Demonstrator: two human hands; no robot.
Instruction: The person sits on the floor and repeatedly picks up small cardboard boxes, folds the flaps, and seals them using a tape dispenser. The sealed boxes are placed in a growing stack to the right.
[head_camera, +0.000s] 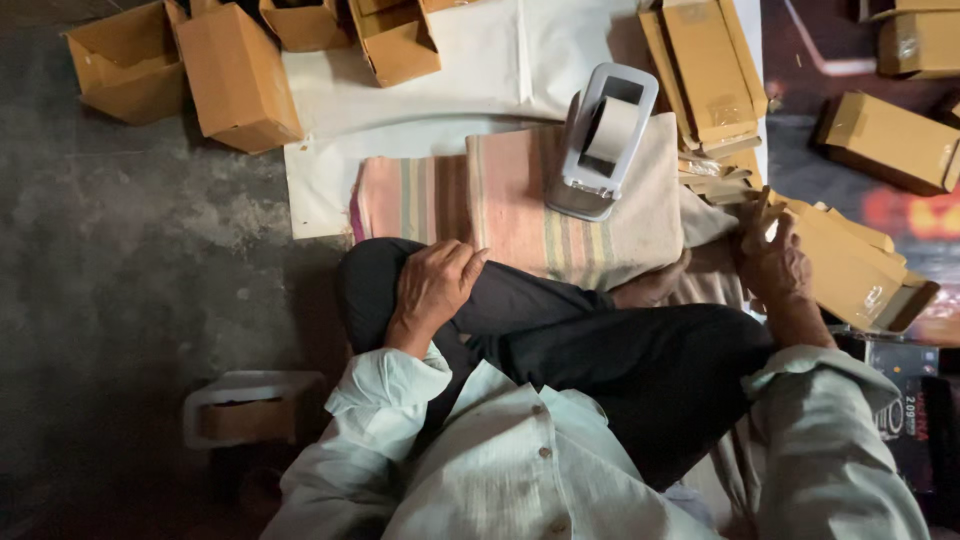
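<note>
The right hand (772, 262) grips a flattened cardboard box (850, 270) at the right, beside the knee; the left hand (432, 285) rests loose and empty on the other knee. One-handed (awkward), the box could slip, I'd say, or nudge the tape dispenser (603, 140) off the folded cloth (520, 200).

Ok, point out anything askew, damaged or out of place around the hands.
Nothing looks damaged. The grey tape dispenser sits tilted, half on the folded striped cloth. The open brown cardboard boxes at top left lie tipped at mixed angles. The right hand touches a flattened brown carton; the left hand rests on a knee.
</note>
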